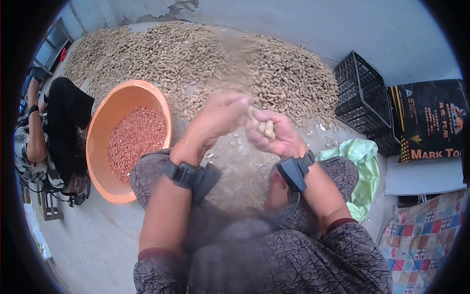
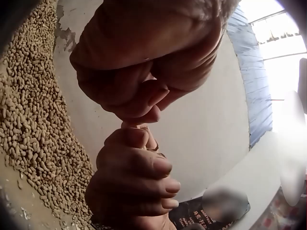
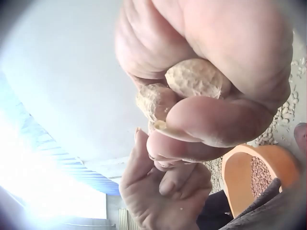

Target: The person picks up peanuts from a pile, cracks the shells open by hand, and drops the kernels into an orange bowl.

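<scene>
My left hand (image 1: 213,120) and right hand (image 1: 276,134) meet at the fingertips in front of the peanut heap. Between them is an unshelled peanut (image 1: 251,115), with the left thumb and fingertips pinching its upper end. Curled right fingers hold more unshelled peanuts, one (image 1: 269,130) lying near the palm. The right wrist view shows two peanuts up close, a larger one (image 3: 196,79) and a smaller one (image 3: 156,101), gripped between palm and fingers. Seen from the left wrist, the left fingers (image 2: 139,103) bend down onto the right fingertips, which largely hide the peanut.
A wide heap of peanuts (image 1: 191,56) lies along the wall. An orange basin (image 1: 129,88) with red shelled kernels (image 1: 134,139) stands at left, beside another seated person (image 1: 44,132). Black crates (image 1: 360,93), a printed black sack (image 1: 431,120) and a green bag (image 1: 360,169) are at right.
</scene>
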Demonstrator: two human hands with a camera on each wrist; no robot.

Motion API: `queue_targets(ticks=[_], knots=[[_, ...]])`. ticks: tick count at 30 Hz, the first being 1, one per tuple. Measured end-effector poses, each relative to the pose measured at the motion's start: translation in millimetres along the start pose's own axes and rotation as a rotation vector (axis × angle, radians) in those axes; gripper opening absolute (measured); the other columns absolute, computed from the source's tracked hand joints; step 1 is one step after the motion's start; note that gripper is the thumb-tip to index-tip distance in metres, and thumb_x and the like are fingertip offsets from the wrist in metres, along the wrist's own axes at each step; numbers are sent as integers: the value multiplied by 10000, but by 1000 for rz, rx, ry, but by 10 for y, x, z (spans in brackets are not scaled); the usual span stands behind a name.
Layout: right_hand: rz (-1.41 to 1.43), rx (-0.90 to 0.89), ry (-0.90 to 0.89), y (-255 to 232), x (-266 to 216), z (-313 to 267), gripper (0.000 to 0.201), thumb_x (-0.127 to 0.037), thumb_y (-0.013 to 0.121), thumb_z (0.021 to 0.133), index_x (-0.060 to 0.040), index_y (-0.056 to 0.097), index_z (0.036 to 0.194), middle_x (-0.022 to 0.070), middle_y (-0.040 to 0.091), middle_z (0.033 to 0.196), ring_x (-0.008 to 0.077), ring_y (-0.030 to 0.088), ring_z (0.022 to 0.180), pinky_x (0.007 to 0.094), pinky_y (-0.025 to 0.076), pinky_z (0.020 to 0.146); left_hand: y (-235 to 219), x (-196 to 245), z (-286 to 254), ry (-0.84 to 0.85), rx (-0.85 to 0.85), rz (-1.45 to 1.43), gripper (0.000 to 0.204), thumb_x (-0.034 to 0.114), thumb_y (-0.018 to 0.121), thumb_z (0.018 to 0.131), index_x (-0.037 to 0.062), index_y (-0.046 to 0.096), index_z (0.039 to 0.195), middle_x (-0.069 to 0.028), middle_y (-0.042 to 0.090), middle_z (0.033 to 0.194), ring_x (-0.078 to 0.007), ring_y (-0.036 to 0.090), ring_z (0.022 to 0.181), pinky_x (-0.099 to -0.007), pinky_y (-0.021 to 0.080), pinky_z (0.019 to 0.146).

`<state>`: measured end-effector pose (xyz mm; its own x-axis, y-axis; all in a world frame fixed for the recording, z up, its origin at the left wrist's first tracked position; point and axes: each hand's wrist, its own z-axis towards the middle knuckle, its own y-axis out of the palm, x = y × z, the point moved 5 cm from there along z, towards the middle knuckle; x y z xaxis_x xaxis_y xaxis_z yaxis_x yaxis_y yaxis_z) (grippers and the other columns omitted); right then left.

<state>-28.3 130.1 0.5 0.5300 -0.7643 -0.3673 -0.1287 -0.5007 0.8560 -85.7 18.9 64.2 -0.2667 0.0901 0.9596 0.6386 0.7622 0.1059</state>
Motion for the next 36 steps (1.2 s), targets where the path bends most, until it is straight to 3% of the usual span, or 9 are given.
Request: queue_targets(ticks=[7, 15, 18, 23, 27, 32, 33, 35, 36], knots=[[60, -2, -47, 133, 168, -356, 218, -122, 521, 838, 59, 537, 958, 160, 596, 729, 196, 567, 522, 238, 472, 403, 180, -178, -58, 5, -226, 59, 174, 207, 540, 882, 48, 598, 924, 47, 506, 610, 9, 356, 464, -145, 240, 404], [-8, -4, -169, -273, 186, -542, 254, -147, 526, 855, 40, 516, 1026, 144, 605, 815, 147, 589, 582, 203, 474, 422, 135, -90, -94, 168, -57, -1, 133, 187, 548, 877, 57, 524, 882, 38, 493, 623, -10, 377, 470, -150, 268, 401], [162, -20, -163, -329, 284, -528, 321, -182, 588, 852, 59, 520, 1053, 137, 574, 786, 148, 544, 551, 208, 460, 383, 203, -141, -94, 207, -32, 30, 120, 170, 547, 871, 54, 518, 884, 32, 506, 640, -13, 421, 506, -145, 300, 417], [163, 216, -335, -109, 265, -673, 345, -253, 616, 854, 34, 533, 1027, 112, 553, 808, 117, 509, 553, 152, 415, 391, 422, -207, -171, 196, -96, 76, 115, 151, 559, 857, 50, 516, 891, 21, 530, 662, -18, 462, 545, -144, 332, 445], [181, 97, -362, -212, 246, -746, 285, -208, 615, 854, 17, 540, 1012, 106, 548, 830, 97, 504, 556, 136, 410, 401, 574, -325, -190, 211, -102, 267, 121, 145, 566, 852, 44, 514, 895, 16, 547, 676, -20, 483, 569, -149, 348, 461], [-183, 136, -464, -308, 220, -846, 146, -137, 546, 875, -22, 526, 964, 47, 557, 778, 42, 509, 587, 123, 364, 411, 713, -395, -238, 353, -174, 176, 129, 180, 540, 885, 54, 511, 888, 9, 556, 673, -25, 474, 537, -145, 337, 440], [-179, 136, -466, -286, 221, -880, 146, -137, 546, 875, -22, 526, 964, 47, 557, 778, 42, 509, 587, 123, 364, 411, 725, -371, -260, 351, -177, 179, 129, 180, 540, 885, 54, 511, 888, 9, 556, 673, -25, 474, 537, -145, 337, 440], [-299, 149, -517, -188, 199, -978, 165, -113, 543, 864, -13, 531, 995, 28, 556, 768, 32, 499, 578, 121, 336, 408, 704, -470, -275, -35, -144, -119, 164, 225, 502, 913, 63, 510, 890, -5, 561, 681, -29, 451, 494, -139, 304, 403], [-297, 148, -519, -144, 202, -1015, 165, -113, 543, 864, -13, 531, 995, 28, 556, 768, 32, 499, 578, 121, 336, 408, 722, -472, -298, -41, -169, -150, 185, 243, 473, 926, 66, 509, 890, -20, 560, 688, -34, 424, 461, -134, 271, 378]])
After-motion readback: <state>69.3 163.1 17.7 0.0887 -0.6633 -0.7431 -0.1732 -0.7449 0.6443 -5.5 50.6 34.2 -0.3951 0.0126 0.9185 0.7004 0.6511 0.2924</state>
